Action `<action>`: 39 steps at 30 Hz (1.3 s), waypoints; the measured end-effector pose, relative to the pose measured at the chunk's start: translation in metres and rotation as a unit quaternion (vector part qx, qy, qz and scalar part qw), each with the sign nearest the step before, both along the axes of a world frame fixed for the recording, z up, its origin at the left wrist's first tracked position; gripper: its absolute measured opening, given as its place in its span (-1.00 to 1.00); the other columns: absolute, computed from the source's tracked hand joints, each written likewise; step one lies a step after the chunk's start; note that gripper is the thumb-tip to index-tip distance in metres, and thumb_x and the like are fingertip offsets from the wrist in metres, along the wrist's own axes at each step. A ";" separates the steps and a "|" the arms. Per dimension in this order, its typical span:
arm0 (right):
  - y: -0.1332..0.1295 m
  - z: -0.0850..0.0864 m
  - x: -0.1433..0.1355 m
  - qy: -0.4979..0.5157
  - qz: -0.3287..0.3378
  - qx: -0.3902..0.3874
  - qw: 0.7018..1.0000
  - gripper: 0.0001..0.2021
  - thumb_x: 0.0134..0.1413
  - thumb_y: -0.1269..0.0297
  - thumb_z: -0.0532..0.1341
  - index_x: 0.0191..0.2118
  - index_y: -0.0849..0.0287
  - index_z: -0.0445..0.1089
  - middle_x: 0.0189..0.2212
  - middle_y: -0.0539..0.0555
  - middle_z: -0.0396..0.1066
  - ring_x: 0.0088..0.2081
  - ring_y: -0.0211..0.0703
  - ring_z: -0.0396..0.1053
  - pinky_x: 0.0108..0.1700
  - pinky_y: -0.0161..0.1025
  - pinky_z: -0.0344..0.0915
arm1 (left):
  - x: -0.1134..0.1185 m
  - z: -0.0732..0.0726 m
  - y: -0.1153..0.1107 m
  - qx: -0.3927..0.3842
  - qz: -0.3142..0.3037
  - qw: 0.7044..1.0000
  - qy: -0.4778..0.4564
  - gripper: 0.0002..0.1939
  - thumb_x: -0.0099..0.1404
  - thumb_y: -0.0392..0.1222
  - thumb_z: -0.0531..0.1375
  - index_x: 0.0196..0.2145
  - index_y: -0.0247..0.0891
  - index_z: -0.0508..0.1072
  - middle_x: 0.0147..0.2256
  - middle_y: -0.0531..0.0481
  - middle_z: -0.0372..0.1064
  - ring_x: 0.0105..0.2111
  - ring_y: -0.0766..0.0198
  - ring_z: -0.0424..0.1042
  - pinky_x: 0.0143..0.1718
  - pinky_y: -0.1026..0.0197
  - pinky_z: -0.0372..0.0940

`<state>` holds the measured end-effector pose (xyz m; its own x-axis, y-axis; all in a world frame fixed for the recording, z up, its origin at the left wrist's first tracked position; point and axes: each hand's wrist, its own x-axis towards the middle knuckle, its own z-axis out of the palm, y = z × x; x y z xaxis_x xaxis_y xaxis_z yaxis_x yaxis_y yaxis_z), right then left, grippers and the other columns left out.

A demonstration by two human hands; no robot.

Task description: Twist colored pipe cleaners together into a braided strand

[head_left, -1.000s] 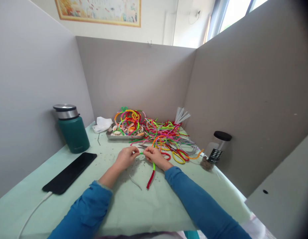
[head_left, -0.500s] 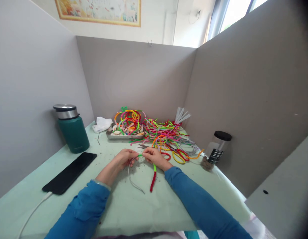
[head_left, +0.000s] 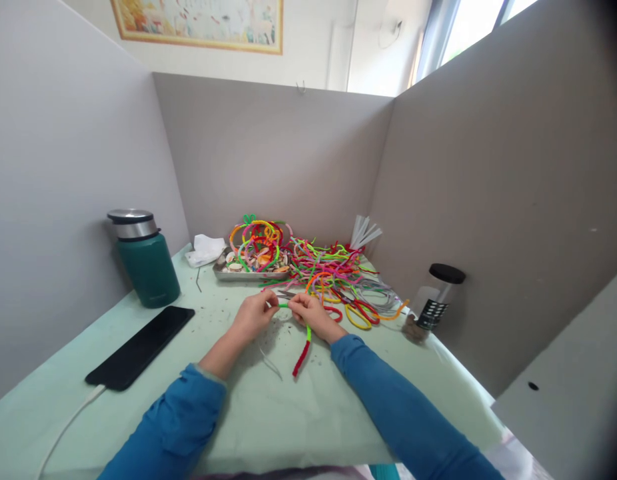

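Observation:
Over the middle of the green-covered table, my left hand point(head_left: 257, 313) pinches one end of a short green section of a fuzzy strip. My right hand point(head_left: 311, 315) pinches the same strip point(head_left: 302, 359) close by, and its light green and red end hangs down below that hand. A thin grey wire point(head_left: 270, 363) trails beneath my left hand; its upper part is hidden by the hand. Just behind my fingers lie scissors point(head_left: 287, 294), only partly visible.
A metal tray point(head_left: 251, 275) holds shells and colourful loops, beside a heap of fuzzy strips point(head_left: 333, 261). A green bottle point(head_left: 147, 263) and a black phone point(head_left: 141, 347) stand and lie left; a black-lidded jar point(head_left: 435, 301) is right. Partitions surround the table.
My left hand has turned and shifted slightly up, with more green strip showing between the hands. The red end and the grey wire have swung a little left and up.

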<state>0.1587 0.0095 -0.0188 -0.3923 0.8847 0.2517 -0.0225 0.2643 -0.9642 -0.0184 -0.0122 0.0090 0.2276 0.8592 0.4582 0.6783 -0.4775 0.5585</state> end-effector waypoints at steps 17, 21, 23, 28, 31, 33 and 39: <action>0.001 -0.001 -0.001 -0.010 -0.009 0.006 1.000 -0.74 -0.05 0.10 0.16 -0.49 0.20 0.20 -0.72 -0.13 0.12 -0.68 -0.41 -0.01 -0.64 -0.42 -0.08 | -0.002 -0.006 0.003 0.086 -0.010 0.984 0.153 -0.76 0.22 -0.27 0.03 -0.28 -0.24 0.49 -0.31 -0.06 0.44 -0.30 0.30 0.39 -0.23 0.31 0.21; 0.002 -0.002 -0.001 -0.013 -0.012 0.010 1.000 -0.74 -0.04 0.09 0.15 -0.48 0.19 0.20 -0.71 -0.13 0.12 -0.68 -0.40 0.00 -0.63 -0.42 -0.07 | 0.000 -0.006 0.002 0.081 0.009 0.979 0.188 -0.73 0.22 -0.31 0.01 -0.24 -0.22 0.48 -0.28 -0.06 0.43 -0.30 0.30 0.38 -0.25 0.32 0.20; 0.003 -0.002 -0.001 -0.014 -0.012 0.013 1.000 -0.74 -0.04 0.09 0.15 -0.48 0.20 0.20 -0.70 -0.13 0.13 -0.68 -0.40 0.00 -0.63 -0.42 -0.07 | 0.001 -0.004 -0.001 0.072 0.026 0.976 0.203 -0.72 0.22 -0.32 0.00 -0.23 -0.21 0.48 -0.28 -0.07 0.42 -0.30 0.29 0.38 -0.27 0.31 0.19; 0.004 -0.004 -0.002 -0.018 -0.014 0.018 1.000 -0.75 -0.03 0.10 0.15 -0.48 0.20 0.21 -0.70 -0.12 0.14 -0.68 -0.40 0.01 -0.63 -0.42 -0.07 | 0.004 -0.003 -0.004 0.031 0.045 0.979 0.197 -0.72 0.22 -0.31 -0.02 -0.26 -0.26 0.47 -0.31 -0.09 0.42 -0.30 0.28 0.36 -0.28 0.31 0.15; 0.004 -0.004 -0.002 -0.025 -0.011 0.014 1.000 -0.76 -0.03 0.12 0.15 -0.47 0.20 0.21 -0.70 -0.12 0.15 -0.67 -0.40 0.02 -0.63 -0.42 -0.06 | 0.004 -0.004 0.000 -0.005 0.049 0.985 0.166 -0.74 0.19 -0.32 -0.01 -0.35 -0.28 0.48 -0.38 -0.07 0.43 -0.35 0.29 0.35 -0.33 0.31 0.13; 0.004 -0.005 -0.002 -0.027 -0.012 0.016 0.999 -0.77 -0.03 0.13 0.15 -0.47 0.20 0.22 -0.70 -0.12 0.15 -0.67 -0.40 0.02 -0.63 -0.42 -0.06 | 0.004 -0.006 0.002 -0.036 0.051 0.988 0.138 -0.75 0.17 -0.31 -0.01 -0.38 -0.29 0.47 -0.43 -0.06 0.43 -0.40 0.30 0.34 -0.37 0.32 0.11; 0.003 -0.004 -0.001 -0.037 -0.018 0.012 0.999 -0.78 -0.04 0.13 0.15 -0.47 0.20 0.22 -0.70 -0.13 0.13 -0.68 -0.41 0.00 -0.63 -0.43 -0.07 | 0.005 -0.004 0.004 -0.119 0.050 0.990 0.055 -0.78 0.14 -0.20 0.03 -0.51 -0.31 0.42 -0.58 0.02 0.35 -0.59 0.38 0.26 -0.52 0.34 0.06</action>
<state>0.1580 0.0126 -0.0223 -0.3785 0.8925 0.2452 0.0584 0.2874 -0.9560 -0.0130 -0.0082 0.0045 0.1727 0.9605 0.2181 0.7783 -0.2688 0.5674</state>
